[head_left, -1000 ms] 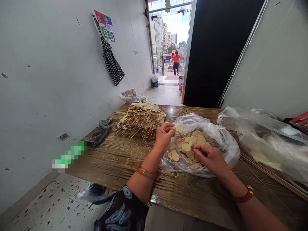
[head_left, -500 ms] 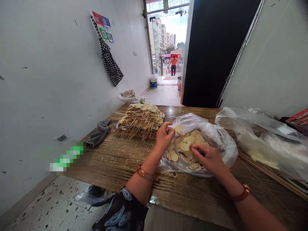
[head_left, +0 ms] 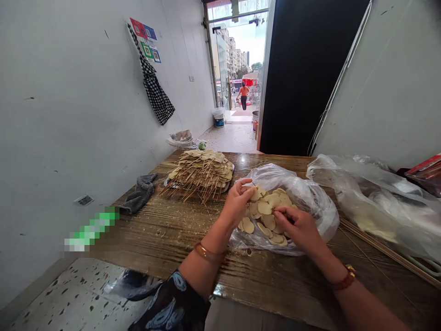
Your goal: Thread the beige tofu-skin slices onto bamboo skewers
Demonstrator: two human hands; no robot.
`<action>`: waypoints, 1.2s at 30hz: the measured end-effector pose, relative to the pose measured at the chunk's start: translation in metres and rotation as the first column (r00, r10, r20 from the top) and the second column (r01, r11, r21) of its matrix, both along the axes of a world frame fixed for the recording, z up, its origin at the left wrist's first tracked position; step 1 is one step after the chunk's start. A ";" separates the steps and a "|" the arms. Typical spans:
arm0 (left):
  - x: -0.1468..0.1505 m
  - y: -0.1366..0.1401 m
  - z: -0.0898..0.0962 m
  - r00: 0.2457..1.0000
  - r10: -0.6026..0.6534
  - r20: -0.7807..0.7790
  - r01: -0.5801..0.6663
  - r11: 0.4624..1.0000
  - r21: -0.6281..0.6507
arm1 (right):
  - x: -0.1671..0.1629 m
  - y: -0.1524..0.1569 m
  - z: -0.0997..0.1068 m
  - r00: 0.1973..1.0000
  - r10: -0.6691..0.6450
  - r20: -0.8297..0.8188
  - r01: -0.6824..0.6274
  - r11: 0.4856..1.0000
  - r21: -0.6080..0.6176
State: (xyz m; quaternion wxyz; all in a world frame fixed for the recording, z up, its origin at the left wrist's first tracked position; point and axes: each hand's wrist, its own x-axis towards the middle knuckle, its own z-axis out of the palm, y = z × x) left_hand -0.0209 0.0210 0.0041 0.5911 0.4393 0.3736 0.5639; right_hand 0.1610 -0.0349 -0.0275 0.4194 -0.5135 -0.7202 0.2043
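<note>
My left hand (head_left: 237, 200) is closed in a pinch on a thin, pale, flat food slice (head_left: 257, 193). A thin dark tip, perhaps of a skewer, pokes up by its fingertips. My right hand (head_left: 298, 225) pinches the edge of another pale slice (head_left: 270, 203); whether a stick is also between those fingers is hidden. Below both hands, several loose oval slices (head_left: 265, 230) lie on an open clear plastic bag (head_left: 319, 207). Left of the bag, a large heap of skewered slices (head_left: 203, 170) rests on a tray, its sticks pointing toward me.
A grey cloth (head_left: 139, 193) lies at the left of the wooden table (head_left: 165, 243). Bare wooden skewers (head_left: 386, 250) lie at the right beside another clear plastic bag (head_left: 382, 197). Past the table stand a bucket (head_left: 219, 118) and a glass door, with a person (head_left: 243, 94) outside.
My left hand has turned slightly, bringing its slice lower and closer to the one in my right hand. A thin tip now shows by the left fingers. The right hand has barely moved.
</note>
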 end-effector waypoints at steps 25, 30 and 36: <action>-0.001 -0.001 0.000 0.981 -0.183 0.063 0.185 0.982 -0.022 | -0.004 -0.002 0.010 0.998 0.058 -0.009 -0.058 0.998 -0.020; 0.000 -0.002 0.003 0.989 -0.134 0.063 0.137 0.990 -0.045 | -0.004 -0.002 0.010 0.998 0.045 -0.052 -0.046 0.998 -0.031; -0.001 -0.001 0.005 0.982 -0.150 0.118 0.159 0.984 -0.075 | -0.004 -0.003 0.012 0.996 0.070 -0.057 -0.070 0.998 -0.002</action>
